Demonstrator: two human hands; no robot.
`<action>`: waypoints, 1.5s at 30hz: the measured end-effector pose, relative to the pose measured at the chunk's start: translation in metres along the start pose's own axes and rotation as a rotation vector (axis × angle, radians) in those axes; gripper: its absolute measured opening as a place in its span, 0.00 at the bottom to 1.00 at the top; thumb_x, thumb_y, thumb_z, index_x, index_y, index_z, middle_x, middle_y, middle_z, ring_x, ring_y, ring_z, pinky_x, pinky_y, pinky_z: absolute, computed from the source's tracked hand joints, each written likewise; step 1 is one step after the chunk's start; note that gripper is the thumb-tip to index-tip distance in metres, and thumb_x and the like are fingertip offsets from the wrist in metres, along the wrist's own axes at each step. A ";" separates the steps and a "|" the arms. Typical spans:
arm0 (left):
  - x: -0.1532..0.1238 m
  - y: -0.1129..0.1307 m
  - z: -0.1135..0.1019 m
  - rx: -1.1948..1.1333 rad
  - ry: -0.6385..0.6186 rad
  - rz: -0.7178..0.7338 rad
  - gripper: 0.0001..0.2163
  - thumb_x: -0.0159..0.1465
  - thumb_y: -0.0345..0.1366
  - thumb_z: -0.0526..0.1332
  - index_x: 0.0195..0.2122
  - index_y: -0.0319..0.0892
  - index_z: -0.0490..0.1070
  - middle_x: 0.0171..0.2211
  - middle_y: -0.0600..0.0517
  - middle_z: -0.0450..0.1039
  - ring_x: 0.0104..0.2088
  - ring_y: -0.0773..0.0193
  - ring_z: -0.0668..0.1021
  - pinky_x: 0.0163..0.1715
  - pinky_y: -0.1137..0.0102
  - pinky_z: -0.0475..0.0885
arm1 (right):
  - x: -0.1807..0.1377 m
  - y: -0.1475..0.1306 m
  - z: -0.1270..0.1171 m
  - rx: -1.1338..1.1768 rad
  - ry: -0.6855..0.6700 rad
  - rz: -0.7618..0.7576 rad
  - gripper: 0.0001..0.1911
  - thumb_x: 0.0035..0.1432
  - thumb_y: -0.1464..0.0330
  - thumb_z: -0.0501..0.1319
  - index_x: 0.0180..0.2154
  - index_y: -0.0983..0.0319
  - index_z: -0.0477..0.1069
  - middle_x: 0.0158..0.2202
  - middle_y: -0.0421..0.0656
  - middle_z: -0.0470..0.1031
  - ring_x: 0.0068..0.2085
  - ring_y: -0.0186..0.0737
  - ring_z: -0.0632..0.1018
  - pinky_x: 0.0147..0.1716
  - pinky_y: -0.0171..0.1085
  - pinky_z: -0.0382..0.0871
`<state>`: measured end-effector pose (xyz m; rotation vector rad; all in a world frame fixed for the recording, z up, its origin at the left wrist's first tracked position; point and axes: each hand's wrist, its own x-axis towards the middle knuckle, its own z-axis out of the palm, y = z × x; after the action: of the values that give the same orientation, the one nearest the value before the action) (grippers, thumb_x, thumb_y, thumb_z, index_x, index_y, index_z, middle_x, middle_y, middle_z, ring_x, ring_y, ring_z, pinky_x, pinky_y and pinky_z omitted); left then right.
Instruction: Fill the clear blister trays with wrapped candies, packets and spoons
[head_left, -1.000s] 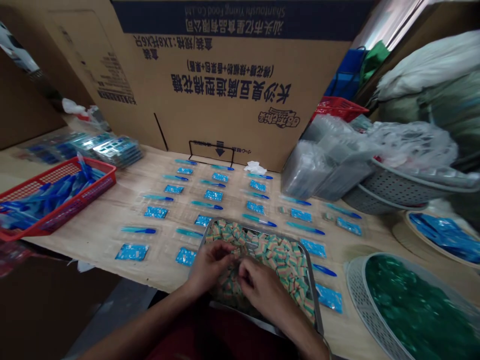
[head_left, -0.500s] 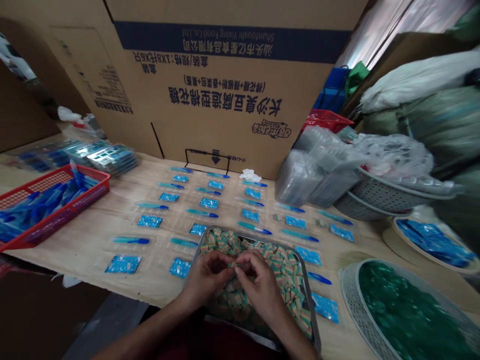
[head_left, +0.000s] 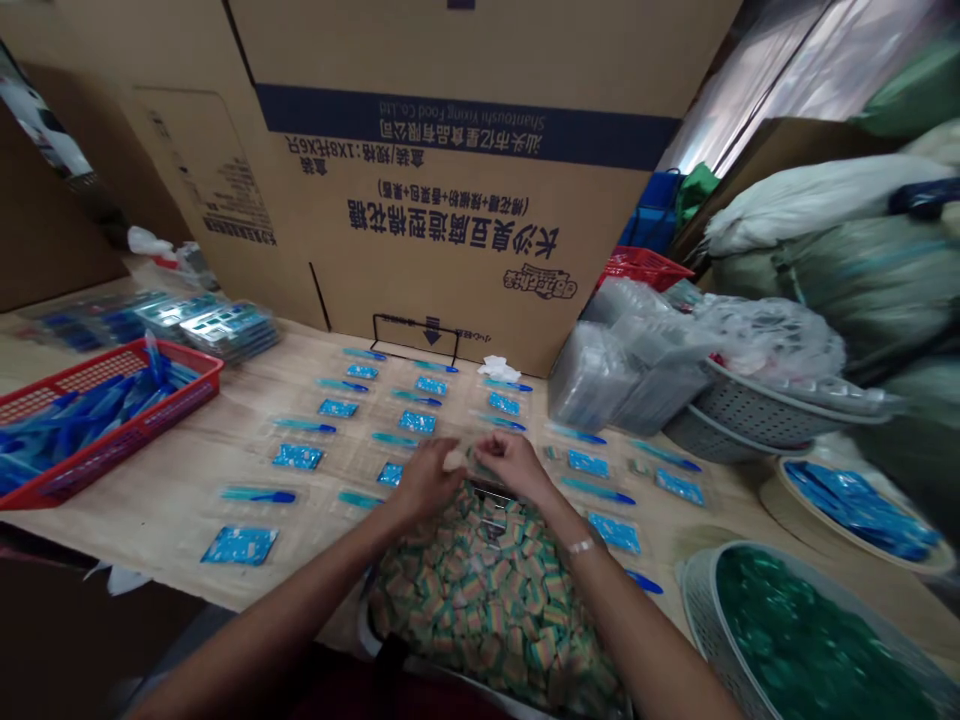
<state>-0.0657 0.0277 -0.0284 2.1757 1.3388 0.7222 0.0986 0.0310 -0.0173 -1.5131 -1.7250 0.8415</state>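
Both hands reach just past the far rim of a metal tray (head_left: pixel 367 625) heaped with small striped candy pieces (head_left: pixel 480 590) in green, yellow and pinkish orange. My left hand (head_left: pixel 429 478) is closed with its fingertips together; whatever it holds is hidden. Beside it, my right hand (head_left: pixel 514 462) pinches a small greenish piece, apparently a striped candy (head_left: pixel 471 458), in its fingertips. Under and around the hands lie clear plastic blisters in rows, each with a blue-capped pen (head_left: pixel 394 440) and a blue sachet (head_left: pixel 417 421). Some right-hand blisters also contain candy pieces (head_left: pixel 553 453).
A red basket (head_left: pixel 202 370) of blue pens stands left, near stacked filled packs (head_left: pixel 229 328). A large carton (head_left: pixel 450 260) rises behind. At right are stacked clear blisters (head_left: pixel 585 375), a bowl of blue sachets (head_left: pixel 862 505) and a basket of green packets (head_left: pixel 810 630).
Both hands have moved forward from above the candy to the blisters beyond the tray and are slightly farther apart. The tray appears nearer my body, and the view has tilted up.
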 end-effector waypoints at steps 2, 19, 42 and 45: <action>0.028 -0.006 0.001 0.109 -0.014 0.035 0.29 0.53 0.29 0.62 0.57 0.35 0.60 0.55 0.38 0.66 0.57 0.48 0.66 0.55 0.55 0.62 | 0.032 0.010 0.001 -0.066 0.030 0.023 0.05 0.49 0.75 0.59 0.29 0.65 0.74 0.28 0.42 0.77 0.30 0.36 0.76 0.31 0.33 0.68; 0.099 -0.002 0.020 0.513 -0.204 0.072 0.12 0.61 0.28 0.53 0.36 0.31 0.76 0.38 0.36 0.74 0.47 0.50 0.72 0.43 0.62 0.66 | 0.058 0.018 0.020 -0.492 -0.018 0.232 0.11 0.61 0.63 0.58 0.41 0.65 0.70 0.41 0.43 0.74 0.40 0.38 0.76 0.41 0.43 0.71; -0.043 0.036 -0.008 -0.099 -0.216 0.170 0.06 0.59 0.30 0.57 0.27 0.40 0.72 0.28 0.49 0.72 0.31 0.63 0.73 0.32 0.70 0.66 | -0.108 -0.005 -0.027 -0.216 -0.114 -0.082 0.07 0.55 0.74 0.55 0.28 0.61 0.71 0.28 0.41 0.70 0.30 0.37 0.72 0.29 0.34 0.61; -0.064 0.043 0.000 -0.684 -0.178 -0.229 0.06 0.54 0.36 0.63 0.25 0.39 0.72 0.22 0.53 0.72 0.23 0.67 0.72 0.25 0.74 0.65 | -0.118 -0.009 -0.021 0.293 -0.070 0.079 0.06 0.55 0.65 0.59 0.32 0.61 0.71 0.26 0.39 0.72 0.28 0.36 0.73 0.27 0.33 0.65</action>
<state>-0.0620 -0.0476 -0.0119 1.4810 1.0262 0.7383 0.1214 -0.0867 -0.0068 -1.3739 -1.5199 1.1462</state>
